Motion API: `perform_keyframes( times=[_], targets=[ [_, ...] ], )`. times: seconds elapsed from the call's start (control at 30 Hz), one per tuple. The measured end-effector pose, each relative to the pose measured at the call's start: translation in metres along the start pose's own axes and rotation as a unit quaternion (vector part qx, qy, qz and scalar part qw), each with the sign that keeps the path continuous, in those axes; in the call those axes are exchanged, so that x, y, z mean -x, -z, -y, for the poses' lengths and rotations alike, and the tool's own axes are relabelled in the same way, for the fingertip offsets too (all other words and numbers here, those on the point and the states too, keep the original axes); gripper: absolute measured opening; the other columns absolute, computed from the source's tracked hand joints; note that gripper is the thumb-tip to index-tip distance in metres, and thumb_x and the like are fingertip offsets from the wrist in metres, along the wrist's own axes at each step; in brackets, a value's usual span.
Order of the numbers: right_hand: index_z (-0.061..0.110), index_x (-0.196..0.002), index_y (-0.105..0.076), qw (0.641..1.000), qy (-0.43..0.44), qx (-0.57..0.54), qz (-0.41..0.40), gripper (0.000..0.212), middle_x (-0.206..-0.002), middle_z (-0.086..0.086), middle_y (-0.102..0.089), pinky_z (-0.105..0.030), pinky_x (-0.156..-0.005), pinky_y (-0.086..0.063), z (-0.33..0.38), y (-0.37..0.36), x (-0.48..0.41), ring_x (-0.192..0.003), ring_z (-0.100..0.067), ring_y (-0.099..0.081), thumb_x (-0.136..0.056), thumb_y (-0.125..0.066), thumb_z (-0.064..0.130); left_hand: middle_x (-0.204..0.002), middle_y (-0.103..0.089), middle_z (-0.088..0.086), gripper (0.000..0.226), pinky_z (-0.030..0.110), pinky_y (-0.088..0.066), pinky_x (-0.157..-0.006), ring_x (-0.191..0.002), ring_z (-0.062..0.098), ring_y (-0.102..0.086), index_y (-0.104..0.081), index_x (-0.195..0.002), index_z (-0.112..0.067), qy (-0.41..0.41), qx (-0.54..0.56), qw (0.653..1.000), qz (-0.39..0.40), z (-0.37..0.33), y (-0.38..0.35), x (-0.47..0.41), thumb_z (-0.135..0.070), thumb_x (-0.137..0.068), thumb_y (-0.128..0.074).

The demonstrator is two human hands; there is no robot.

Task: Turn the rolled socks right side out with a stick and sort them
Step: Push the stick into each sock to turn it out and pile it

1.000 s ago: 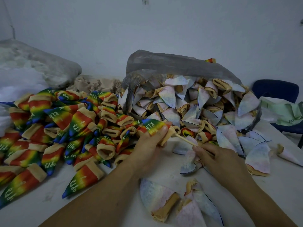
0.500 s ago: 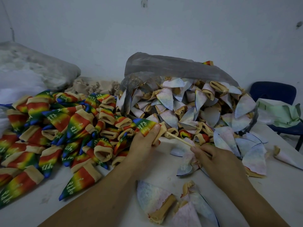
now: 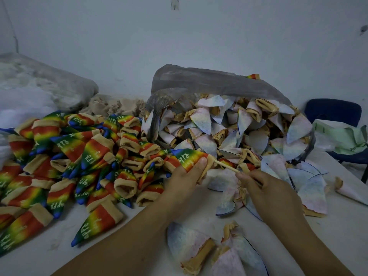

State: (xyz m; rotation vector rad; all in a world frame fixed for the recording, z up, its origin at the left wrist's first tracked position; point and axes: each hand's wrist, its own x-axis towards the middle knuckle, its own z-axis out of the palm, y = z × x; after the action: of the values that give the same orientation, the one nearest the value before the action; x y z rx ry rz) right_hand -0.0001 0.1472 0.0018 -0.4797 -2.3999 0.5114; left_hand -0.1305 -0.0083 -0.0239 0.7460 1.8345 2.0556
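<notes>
- the left hand (image 3: 184, 181) grips a rainbow sock (image 3: 190, 158) near its tan cuff, thumb pressed on the coloured fabric, fingers curled round it; the sock's blue tip points left, over the edge of the rainbow heap.
- the right hand (image 3: 264, 188) pinches a thin wooden stick (image 3: 226, 165) between curled fingers and thumb; the stick's far end sits at the open cuff of the held sock, slanting up to the left.
- both hands hover above the white table (image 3: 139, 222), just in front of the two heaps.
- a pile of rainbow socks (image 3: 79, 160), already colour-side out, spreads over the left of the table.
- a heap of pale inside-out socks (image 3: 229, 128) spills from a grey plastic bag (image 3: 209, 80) on the right, with some loose ones lying under and around the right hand.
- three more pale socks (image 3: 209, 251) lie at the near edge, between the forearms.
- a blue chair (image 3: 334, 114) stands at the far right, beside green-white fabric (image 3: 338, 136).
</notes>
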Motion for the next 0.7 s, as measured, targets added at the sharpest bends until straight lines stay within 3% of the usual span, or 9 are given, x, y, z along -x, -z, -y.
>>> perform_keyframes(
  times=[0.2, 0.27, 0.33, 0.43, 0.53, 0.63, 0.7],
  targets=[
    [0.043, -0.072, -0.054, 0.999, 0.023, 0.007, 0.041, 0.044, -0.053, 0.012, -0.053, -0.024, -0.05, -0.038, -0.002, 0.002, -0.001, -0.056, 0.001, -0.05, -0.072, -0.024, 0.075, -0.071, -0.055, -0.003, 0.042, 0.033, -0.039, -0.072, -0.069, 0.012, -0.05, -0.076, -0.087, -0.019, -0.037, 0.005, 0.999, 0.029, 0.002, 0.006, 0.001, -0.057, -0.088, -0.057],
    [0.041, -0.072, -0.054, 0.997, 0.031, 0.017, 0.067, 0.047, -0.054, 0.011, -0.053, -0.025, -0.052, -0.04, -0.003, 0.004, -0.002, -0.056, 0.0, -0.051, -0.072, -0.022, 0.075, -0.069, -0.055, -0.002, 0.046, 0.032, -0.039, -0.072, -0.066, 0.011, -0.051, -0.073, -0.082, -0.014, -0.027, 0.028, 0.999, 0.036, 0.001, 0.008, 0.001, -0.058, -0.083, -0.064],
    [0.038, -0.076, -0.058, 0.995, 0.048, 0.039, 0.079, 0.051, -0.056, 0.012, -0.054, -0.023, -0.051, -0.036, -0.004, 0.007, -0.003, -0.057, 0.001, -0.051, -0.076, -0.021, 0.072, -0.069, -0.059, -0.007, 0.03, 0.025, -0.044, -0.07, -0.065, 0.006, -0.057, -0.073, -0.075, -0.022, -0.011, 0.069, 0.997, 0.036, 0.002, 0.008, -0.001, -0.051, -0.082, -0.07],
    [0.035, -0.103, -0.064, 0.989, 0.09, 0.067, 0.091, 0.039, -0.079, 0.016, -0.059, -0.022, -0.059, -0.034, -0.006, 0.01, -0.006, -0.072, -0.002, -0.051, -0.091, -0.031, 0.053, -0.063, -0.06, -0.015, 0.026, 0.013, -0.046, -0.057, -0.057, -0.001, -0.058, -0.074, -0.07, -0.027, -0.011, 0.12, 0.991, 0.063, 0.002, 0.009, -0.002, -0.031, -0.094, -0.064],
    [0.022, -0.115, -0.065, 0.987, 0.115, 0.053, 0.1, 0.029, -0.096, 0.007, -0.062, -0.016, -0.07, -0.029, 0.0, 0.008, -0.007, -0.089, -0.011, -0.055, -0.097, -0.045, 0.03, -0.067, -0.066, -0.013, 0.023, 0.011, -0.048, -0.057, -0.061, 0.0, -0.063, -0.077, -0.077, -0.024, -0.002, 0.128, 0.988, 0.082, 0.002, 0.004, 0.0, -0.028, -0.093, -0.062],
    [0.019, -0.104, -0.067, 0.991, 0.107, 0.049, 0.069, 0.025, -0.088, 0.002, -0.066, -0.028, -0.068, -0.04, 0.012, 0.004, 0.001, -0.083, -0.018, -0.06, -0.097, -0.047, 0.03, -0.062, -0.06, -0.015, 0.022, 0.011, -0.043, -0.054, -0.055, -0.001, -0.056, -0.075, -0.085, -0.015, -0.002, 0.099, 0.993, 0.061, -0.003, -0.005, 0.006, -0.033, -0.089, -0.063],
    [0.02, -0.098, -0.066, 0.994, 0.081, 0.042, 0.055, 0.025, -0.079, 0.002, -0.065, -0.033, -0.063, -0.045, 0.017, 0.0, 0.006, -0.074, -0.018, -0.059, -0.097, -0.044, 0.033, -0.058, -0.045, -0.008, 0.044, 0.015, -0.035, -0.053, -0.051, 0.004, -0.042, -0.063, -0.096, 0.012, -0.016, 0.069, 0.997, 0.035, -0.007, -0.009, 0.006, -0.032, -0.096, -0.057]
  ],
)
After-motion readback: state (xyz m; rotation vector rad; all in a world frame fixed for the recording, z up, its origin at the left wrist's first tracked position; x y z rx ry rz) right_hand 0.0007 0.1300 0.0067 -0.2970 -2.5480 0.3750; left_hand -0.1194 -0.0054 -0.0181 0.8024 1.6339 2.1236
